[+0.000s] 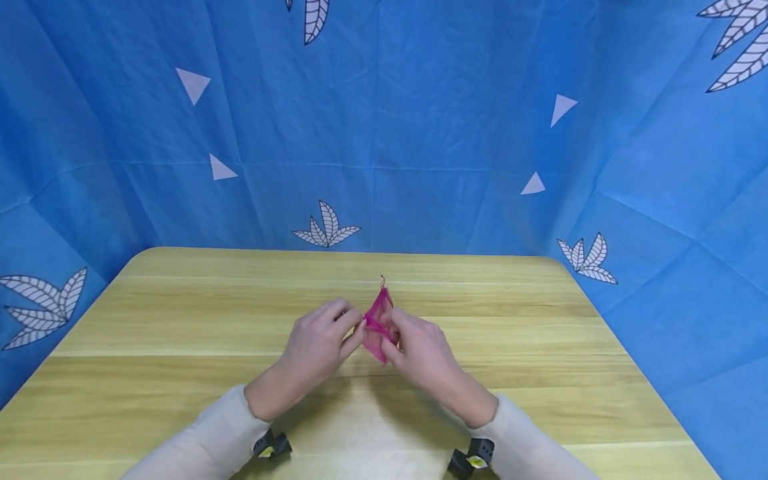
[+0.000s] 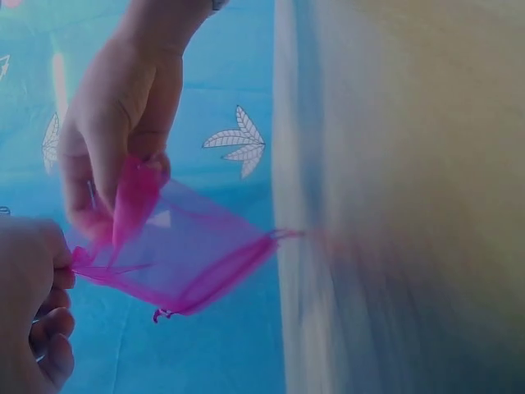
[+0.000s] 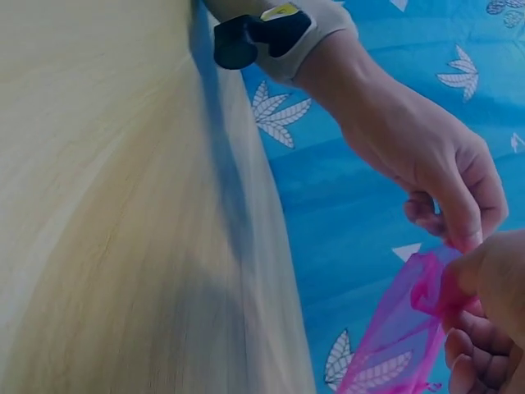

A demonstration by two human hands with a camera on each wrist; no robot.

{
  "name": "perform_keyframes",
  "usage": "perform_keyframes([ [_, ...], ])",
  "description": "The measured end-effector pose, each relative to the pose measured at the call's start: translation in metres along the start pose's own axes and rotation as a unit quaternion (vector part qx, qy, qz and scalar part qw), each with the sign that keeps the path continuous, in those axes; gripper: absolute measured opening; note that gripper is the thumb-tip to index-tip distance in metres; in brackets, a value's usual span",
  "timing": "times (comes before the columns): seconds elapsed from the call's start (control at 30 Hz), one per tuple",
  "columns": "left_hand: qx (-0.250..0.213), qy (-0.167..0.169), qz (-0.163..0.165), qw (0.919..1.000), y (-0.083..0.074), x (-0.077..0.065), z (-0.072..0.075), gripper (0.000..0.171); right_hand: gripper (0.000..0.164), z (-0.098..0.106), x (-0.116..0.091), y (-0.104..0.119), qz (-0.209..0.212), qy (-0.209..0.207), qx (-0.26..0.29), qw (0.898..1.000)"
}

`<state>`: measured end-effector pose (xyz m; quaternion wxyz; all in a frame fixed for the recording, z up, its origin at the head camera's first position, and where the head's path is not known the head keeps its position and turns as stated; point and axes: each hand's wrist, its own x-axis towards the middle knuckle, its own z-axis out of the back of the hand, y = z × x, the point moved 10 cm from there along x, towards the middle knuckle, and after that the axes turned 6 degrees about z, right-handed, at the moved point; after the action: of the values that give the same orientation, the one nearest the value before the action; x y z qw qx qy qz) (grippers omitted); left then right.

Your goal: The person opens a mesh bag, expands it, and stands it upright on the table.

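Observation:
A small pink sheer mesh drawstring bag (image 1: 375,343) hangs between the two hands over the table. My left hand (image 1: 318,340) pinches one corner of its rim between thumb and fingertips, as the left wrist view shows at the left hand (image 2: 33,287). My right hand (image 1: 426,353) holds the mesh at the opposite side of the mouth, and pink fabric covers part of its fingers. In the right wrist view the mesh bunches beside the right hand (image 3: 496,304). A thin drawstring cord (image 1: 383,281) sticks out from the bag's far end.
Below the hands lies a light wood-grain table (image 1: 180,313) with rounded far corners. A blue cloth backdrop (image 1: 444,133) with white leaves and triangles rises behind and beside it. Each sleeve cuff carries a small black device (image 1: 273,445).

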<state>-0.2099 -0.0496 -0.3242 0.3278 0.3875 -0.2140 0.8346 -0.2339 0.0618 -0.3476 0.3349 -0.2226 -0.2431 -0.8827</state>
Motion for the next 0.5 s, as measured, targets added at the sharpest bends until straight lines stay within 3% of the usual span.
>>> perform_keyframes([
  [0.13,-0.002,0.000,0.001,1.0000,0.001,0.000,0.000,0.009,0.015,-0.001,0.000,-0.001,-0.009,0.017,0.013,1.000],
  [0.3,-0.033,0.058,0.021,0.9976,0.002,0.001,-0.009,0.026,0.012,-0.001,0.000,0.000,-0.001,0.024,0.016,1.000],
  [0.4,-0.035,0.085,0.038,0.9950,0.003,0.001,-0.013,0.024,0.012,0.000,0.000,0.001,0.004,0.023,0.020,1.000],
  [0.5,-0.028,0.081,0.045,0.9953,0.005,0.001,-0.012,0.015,0.015,-0.001,0.000,0.002,0.011,0.024,0.026,0.999],
])
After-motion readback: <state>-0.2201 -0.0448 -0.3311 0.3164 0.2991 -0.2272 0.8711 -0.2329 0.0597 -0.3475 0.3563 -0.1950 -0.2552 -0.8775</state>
